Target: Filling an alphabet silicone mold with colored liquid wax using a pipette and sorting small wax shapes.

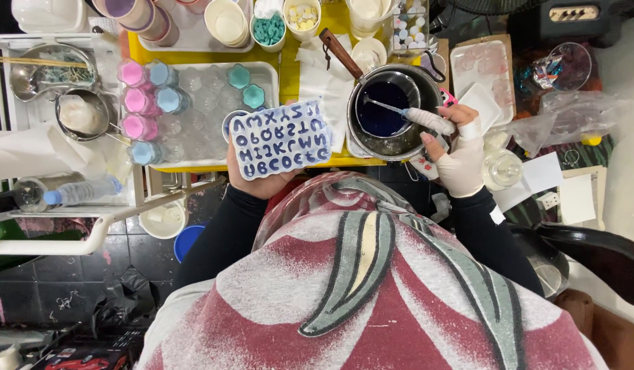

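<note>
Gripping a dropper (418, 116) w/ right hand (461, 154), tip at 9 o'clock in pot (392, 109); left hand (257, 179) clutches letter mold (281, 138).

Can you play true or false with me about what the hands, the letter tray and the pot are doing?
1. The left hand holds a blue letter-shaped mould tray. True.
2. The right hand, in a white glove, holds a spoon. False: it holds a dropper-like syringe.
3. The metal saucepan with the wooden handle contains dark blue liquid. True.
4. The saucepan holds red liquid. False: it is dark blue.
5. The mould tray lies flat on the yellow table. False: the left hand holds it up.
</note>
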